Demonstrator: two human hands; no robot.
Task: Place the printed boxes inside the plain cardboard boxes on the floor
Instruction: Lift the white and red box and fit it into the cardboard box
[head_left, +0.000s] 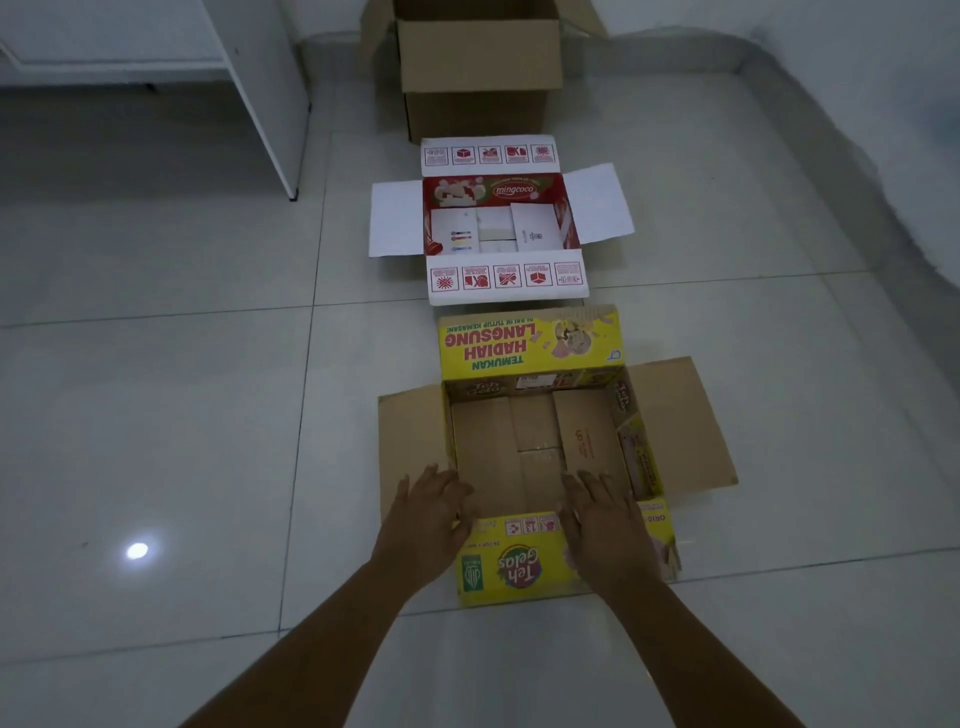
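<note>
A yellow printed box (530, 348) lies open on the tiled floor right in front of me, its flaps spread out. My left hand (423, 512) rests with spread fingers on its near left corner. My right hand (605, 525) lies flat on the near flap, fingers apart. Neither hand grips anything. Beyond it sits a red and white printed box (501, 189), open, with its flaps folded out. At the far end stands a taller plain cardboard box (478, 57), its top flaps up; its inside is hidden.
A white cabinet or desk panel (260, 78) stands at the back left. A white wall (857, 62) with a raised tiled kerb runs along the right side. Grey floor tiles (156, 415) stretch to both sides of the row of boxes.
</note>
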